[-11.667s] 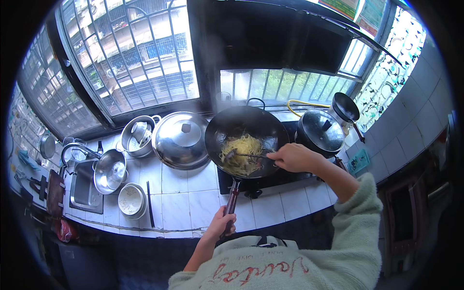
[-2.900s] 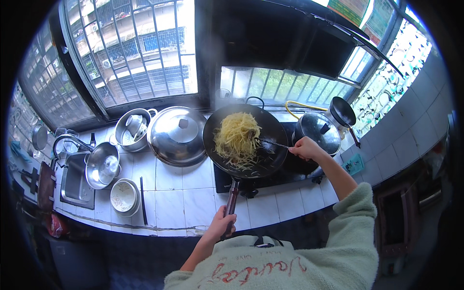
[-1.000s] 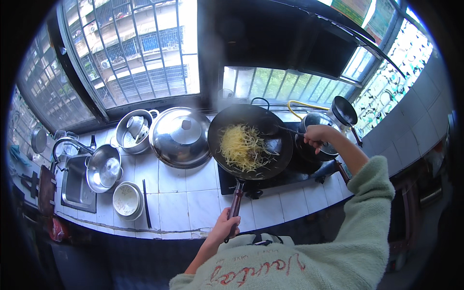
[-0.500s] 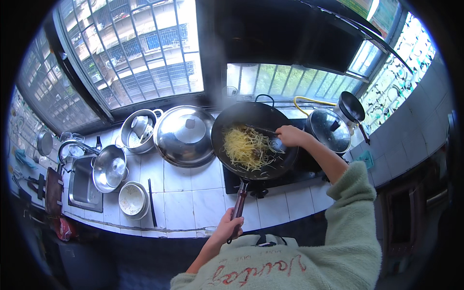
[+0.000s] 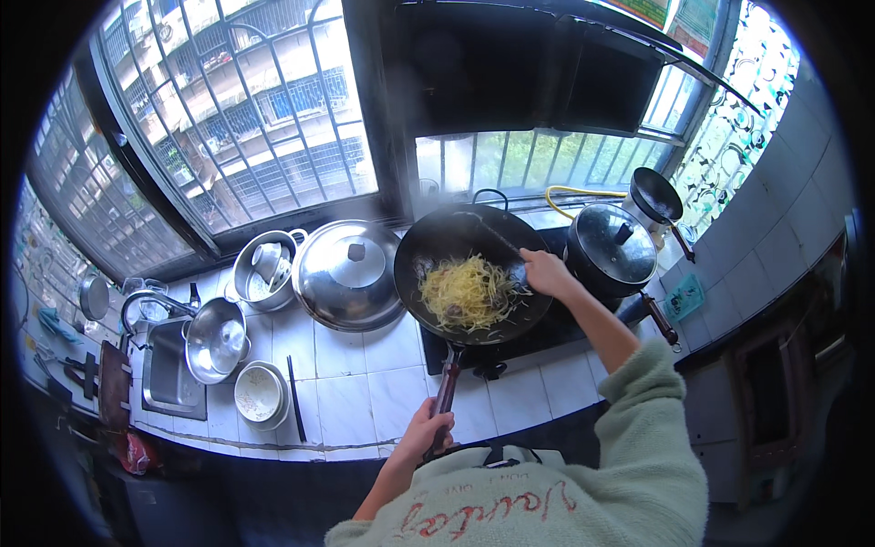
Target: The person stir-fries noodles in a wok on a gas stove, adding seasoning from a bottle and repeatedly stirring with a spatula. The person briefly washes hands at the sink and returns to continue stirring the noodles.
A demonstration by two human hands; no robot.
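Note:
A dark wok (image 5: 529, 319) sits on the black stove (image 5: 437, 354), holding a heap of pale yellow shreds (image 5: 469, 294) that look like shredded potato. My left hand (image 5: 427, 428) is wrapped around the wok's long brown handle (image 5: 447, 387), close to its end. Over the wok's right side, my right hand (image 5: 550, 275) grips a dark cooking spatula (image 5: 501, 239). Its shaft reaches toward the far inner wall, above the shreds; the blade is hard to make out. Steam rises at the far rim.
Left of the wok lies a large domed steel lid (image 5: 351, 273), then a pot (image 5: 264, 269), a steel basin (image 5: 216, 337) by the sink (image 5: 173, 369), stacked bowls (image 5: 260, 397) and chopsticks (image 5: 296, 401). At right stand a lidded pot (image 5: 611, 246) and a small pan (image 5: 656, 193).
The spatula's far end has moved from the shreds toward the wok's far wall. The shreds sit in a more gathered heap. My left hand keeps its hold; the whole view has shifted slightly.

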